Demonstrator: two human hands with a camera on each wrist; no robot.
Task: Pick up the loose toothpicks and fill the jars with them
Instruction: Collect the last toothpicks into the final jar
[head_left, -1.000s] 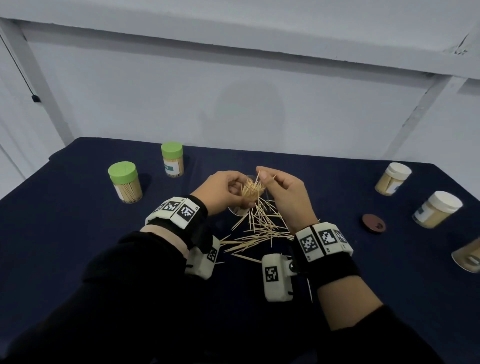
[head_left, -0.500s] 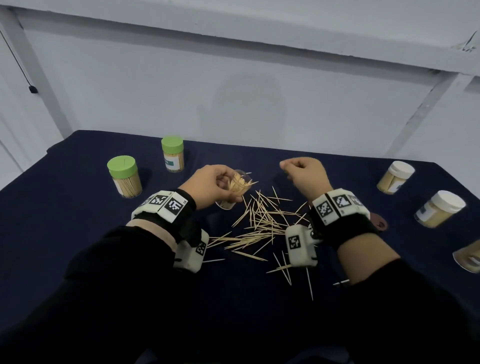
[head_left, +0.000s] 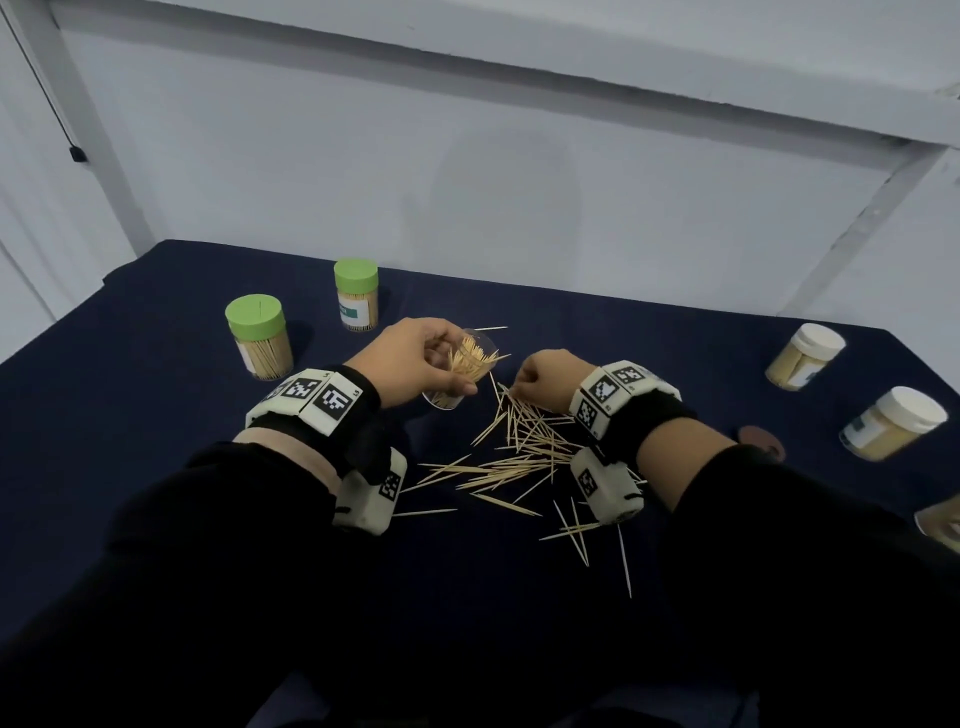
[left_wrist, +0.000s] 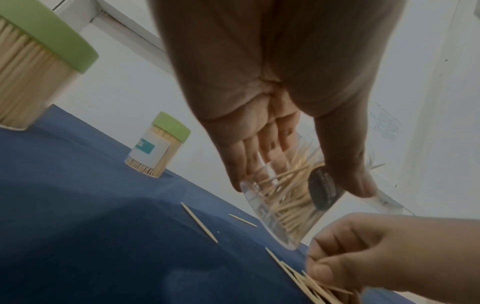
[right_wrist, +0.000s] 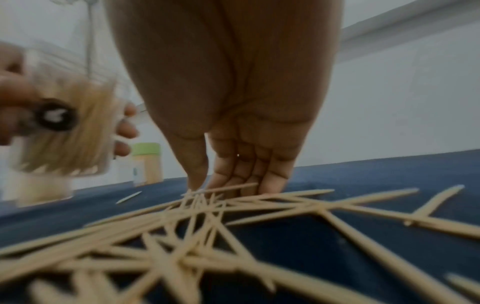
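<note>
My left hand (head_left: 415, 364) grips a clear, lidless jar (head_left: 445, 401), tilted with its mouth toward the right and part full of toothpicks. In the left wrist view the fingers (left_wrist: 249, 164) and thumb wrap the jar (left_wrist: 283, 216). Loose toothpicks (head_left: 519, 452) lie scattered on the dark blue cloth (head_left: 156, 415) just right of the jar. My right hand (head_left: 545, 376) is down at the far end of that pile, thumb and fingers (right_wrist: 244, 174) pinching together on a few toothpicks (right_wrist: 207, 226). The left wrist view shows its curled fingers (left_wrist: 337, 257) on the sticks.
Two green-lidded jars full of toothpicks stand at the back left (head_left: 258, 332) (head_left: 356, 301). White-lidded jars (head_left: 805, 361) (head_left: 891, 423) stand at the right, another jar (head_left: 940, 519) at the right edge. A brown lid (head_left: 761, 441) lies behind my right wrist.
My right hand left the jar's mouth, swung right, then dropped onto the pile. My left hand tipped the jar over to the right.
</note>
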